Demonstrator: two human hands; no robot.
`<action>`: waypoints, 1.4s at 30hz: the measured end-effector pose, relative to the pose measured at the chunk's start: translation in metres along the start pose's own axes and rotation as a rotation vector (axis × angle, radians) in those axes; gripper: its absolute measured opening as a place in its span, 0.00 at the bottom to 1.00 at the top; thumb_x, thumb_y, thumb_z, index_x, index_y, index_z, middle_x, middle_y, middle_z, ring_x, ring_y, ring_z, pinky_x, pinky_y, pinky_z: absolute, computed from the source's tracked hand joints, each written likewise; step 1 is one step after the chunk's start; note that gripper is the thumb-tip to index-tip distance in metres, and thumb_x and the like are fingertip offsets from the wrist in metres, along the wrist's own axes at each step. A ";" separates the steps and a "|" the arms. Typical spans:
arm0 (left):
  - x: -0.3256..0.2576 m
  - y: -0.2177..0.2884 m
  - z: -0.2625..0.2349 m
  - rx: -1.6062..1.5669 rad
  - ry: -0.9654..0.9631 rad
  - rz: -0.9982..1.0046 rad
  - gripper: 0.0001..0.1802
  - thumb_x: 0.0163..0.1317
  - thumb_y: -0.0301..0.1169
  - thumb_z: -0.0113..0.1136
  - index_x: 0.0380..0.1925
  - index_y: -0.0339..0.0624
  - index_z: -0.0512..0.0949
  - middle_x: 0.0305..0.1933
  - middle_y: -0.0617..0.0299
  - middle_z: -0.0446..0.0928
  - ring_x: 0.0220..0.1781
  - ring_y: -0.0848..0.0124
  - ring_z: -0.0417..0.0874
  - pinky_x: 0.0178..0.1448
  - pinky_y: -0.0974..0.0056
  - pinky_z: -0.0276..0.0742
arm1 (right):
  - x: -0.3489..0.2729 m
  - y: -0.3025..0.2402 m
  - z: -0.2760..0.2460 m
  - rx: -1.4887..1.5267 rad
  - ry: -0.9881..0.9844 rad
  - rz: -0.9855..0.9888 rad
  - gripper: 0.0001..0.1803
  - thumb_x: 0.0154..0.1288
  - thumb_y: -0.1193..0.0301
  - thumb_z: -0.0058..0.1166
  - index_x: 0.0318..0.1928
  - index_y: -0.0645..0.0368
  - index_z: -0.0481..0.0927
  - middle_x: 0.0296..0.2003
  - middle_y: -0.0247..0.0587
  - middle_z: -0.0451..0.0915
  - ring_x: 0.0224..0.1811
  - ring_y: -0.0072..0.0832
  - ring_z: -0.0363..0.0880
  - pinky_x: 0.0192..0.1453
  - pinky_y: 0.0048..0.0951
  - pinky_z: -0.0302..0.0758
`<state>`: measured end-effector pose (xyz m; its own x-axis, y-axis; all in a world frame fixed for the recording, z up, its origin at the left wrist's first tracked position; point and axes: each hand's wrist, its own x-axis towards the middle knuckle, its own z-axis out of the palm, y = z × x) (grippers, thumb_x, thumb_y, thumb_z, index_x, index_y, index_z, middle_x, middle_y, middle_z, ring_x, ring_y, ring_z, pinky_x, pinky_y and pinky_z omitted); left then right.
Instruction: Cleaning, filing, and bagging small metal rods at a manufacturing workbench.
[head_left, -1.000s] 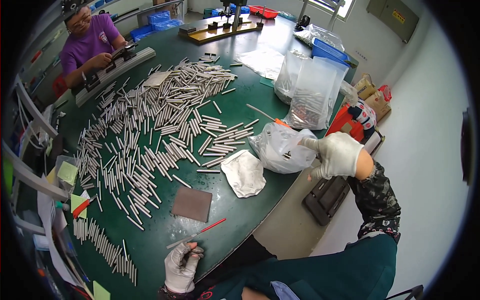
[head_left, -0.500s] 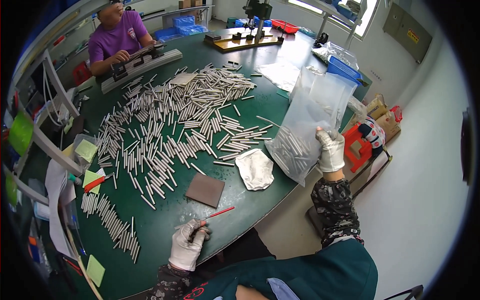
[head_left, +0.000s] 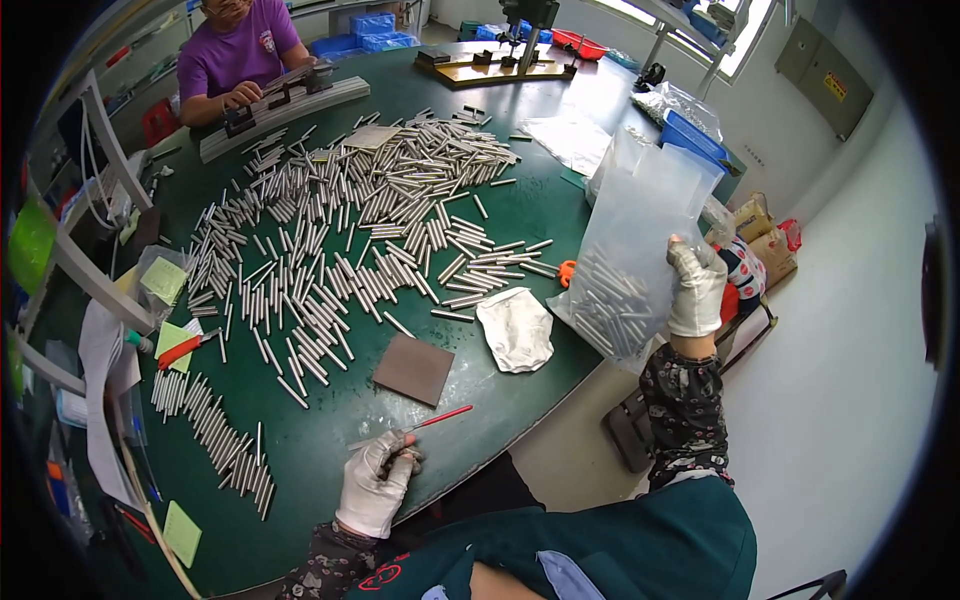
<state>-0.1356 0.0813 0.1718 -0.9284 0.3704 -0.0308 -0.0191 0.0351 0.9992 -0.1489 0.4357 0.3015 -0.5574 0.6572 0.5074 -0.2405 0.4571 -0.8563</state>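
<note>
The right hand [head_left: 697, 290] grips a clear bag [head_left: 635, 255] of metal rods, held up just past the green bench [head_left: 330, 450] edge. The left hand [head_left: 377, 483] pinches a red-tipped tool [head_left: 425, 421] on the bench.

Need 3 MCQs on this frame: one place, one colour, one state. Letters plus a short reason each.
1. Where is the brown square pad?
A. On the green table, near its front edge
B. Inside the plastic bag
C. On the floor

2. What colour is the thin stick by the left hand?
A. Blue
B. Red
C. Yellow

3. What is the state of the clear plastic bag?
A. Lying flat and empty on the table
B. Held up by the right hand, with metal rods in its bottom
C. Folded shut in a bin

Answers:
1 A: the pad lies flat on the table top between the spread rods and the left hand.
2 B: the stick shows red against the green top.
3 B: the gloved right hand grips the bag's edge, and rods are piled low inside it.
</note>
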 end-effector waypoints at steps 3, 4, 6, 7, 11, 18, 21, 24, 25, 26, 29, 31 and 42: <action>0.000 -0.001 -0.002 0.018 0.000 -0.031 0.11 0.56 0.16 0.48 0.40 0.29 0.72 0.30 0.58 0.76 0.28 0.77 0.76 0.36 0.74 0.73 | 0.009 -0.009 0.002 0.027 0.052 -0.001 0.08 0.55 0.71 0.57 0.23 0.61 0.78 0.19 0.26 0.72 0.22 0.14 0.65 0.29 0.17 0.63; -0.001 -0.002 -0.003 0.043 -0.001 -0.032 0.11 0.57 0.16 0.48 0.40 0.29 0.72 0.30 0.58 0.76 0.28 0.78 0.75 0.36 0.74 0.73 | 0.018 -0.007 0.003 0.026 0.048 -0.001 0.08 0.55 0.71 0.57 0.23 0.61 0.78 0.19 0.26 0.72 0.22 0.14 0.65 0.29 0.17 0.63; 0.001 -0.003 0.000 0.027 -0.020 -0.029 0.11 0.57 0.17 0.48 0.41 0.29 0.72 0.30 0.58 0.76 0.28 0.78 0.75 0.36 0.74 0.73 | 0.043 -0.005 -0.003 0.130 0.054 -0.089 0.06 0.54 0.73 0.56 0.24 0.62 0.78 0.19 0.27 0.72 0.22 0.14 0.67 0.31 0.17 0.66; 0.000 -0.004 -0.001 0.030 -0.010 -0.032 0.10 0.57 0.17 0.49 0.41 0.30 0.72 0.30 0.59 0.76 0.28 0.78 0.75 0.36 0.74 0.73 | 0.061 0.005 -0.003 0.151 -0.033 -0.141 0.04 0.54 0.75 0.55 0.26 0.64 0.79 0.21 0.30 0.76 0.24 0.16 0.72 0.34 0.17 0.70; -0.002 -0.001 -0.004 0.051 -0.031 0.008 0.10 0.57 0.17 0.50 0.40 0.30 0.72 0.31 0.58 0.77 0.30 0.77 0.77 0.37 0.73 0.74 | 0.126 0.017 0.023 -0.024 -0.016 -0.127 0.08 0.54 0.74 0.55 0.34 0.66 0.80 0.33 0.40 0.81 0.35 0.21 0.78 0.42 0.19 0.73; 0.000 -0.005 -0.006 0.201 -0.055 0.193 0.11 0.50 0.18 0.56 0.36 0.34 0.74 0.30 0.56 0.79 0.29 0.70 0.80 0.35 0.69 0.75 | 0.203 0.067 0.080 -0.569 0.073 -0.155 0.19 0.48 0.58 0.56 0.34 0.61 0.81 0.29 0.48 0.80 0.33 0.37 0.79 0.40 0.31 0.71; -0.006 0.002 -0.008 0.207 -0.080 0.101 0.11 0.55 0.18 0.53 0.40 0.32 0.73 0.33 0.58 0.77 0.31 0.77 0.78 0.36 0.73 0.74 | 0.202 0.115 0.106 -0.888 -0.123 0.045 0.18 0.51 0.57 0.52 0.35 0.56 0.81 0.30 0.48 0.80 0.35 0.39 0.79 0.42 0.32 0.72; 0.005 0.026 -0.001 0.502 -0.061 0.316 0.11 0.52 0.21 0.57 0.37 0.38 0.77 0.33 0.56 0.78 0.34 0.62 0.79 0.42 0.64 0.74 | 0.201 0.160 0.092 -0.659 -0.142 0.217 0.19 0.53 0.56 0.52 0.39 0.57 0.79 0.34 0.48 0.80 0.38 0.39 0.78 0.44 0.33 0.72; 0.005 0.026 0.001 0.477 -0.034 0.288 0.11 0.50 0.22 0.56 0.36 0.40 0.77 0.33 0.56 0.79 0.36 0.59 0.78 0.43 0.61 0.73 | 0.202 0.162 0.093 -0.651 -0.134 0.226 0.19 0.53 0.56 0.52 0.39 0.57 0.79 0.34 0.48 0.80 0.38 0.39 0.78 0.44 0.33 0.72; 0.006 0.027 0.001 0.487 -0.043 0.293 0.11 0.50 0.22 0.56 0.36 0.40 0.77 0.33 0.56 0.79 0.36 0.59 0.78 0.43 0.61 0.73 | 0.206 0.162 0.095 -0.669 -0.149 0.184 0.19 0.53 0.56 0.52 0.39 0.57 0.79 0.33 0.48 0.80 0.38 0.38 0.78 0.44 0.32 0.72; 0.002 0.028 0.000 0.473 -0.013 0.246 0.11 0.51 0.22 0.55 0.36 0.40 0.77 0.33 0.57 0.79 0.36 0.60 0.78 0.43 0.62 0.73 | 0.203 0.161 0.094 -0.687 -0.187 0.128 0.18 0.54 0.58 0.52 0.39 0.59 0.78 0.31 0.46 0.80 0.35 0.36 0.79 0.41 0.31 0.73; 0.000 0.026 0.000 0.525 0.011 0.255 0.10 0.52 0.22 0.54 0.36 0.40 0.77 0.33 0.57 0.79 0.36 0.61 0.79 0.43 0.62 0.73 | 0.194 0.139 0.102 -0.480 -0.220 0.239 0.13 0.55 0.64 0.54 0.37 0.58 0.79 0.24 0.42 0.79 0.24 0.29 0.79 0.29 0.29 0.74; -0.002 -0.006 0.000 0.456 -0.056 0.147 0.12 0.54 0.18 0.54 0.40 0.32 0.73 0.32 0.59 0.77 0.29 0.78 0.76 0.35 0.74 0.72 | 0.183 0.057 0.066 -0.168 -0.225 -0.173 0.16 0.57 0.67 0.48 0.44 0.62 0.74 0.31 0.44 0.79 0.26 0.24 0.76 0.33 0.25 0.73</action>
<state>-0.1340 0.0806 0.1663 -0.8873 0.4511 0.0964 0.2874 0.3773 0.8804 -0.3170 0.5425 0.3387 -0.6856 0.4208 0.5940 -0.2227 0.6557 -0.7215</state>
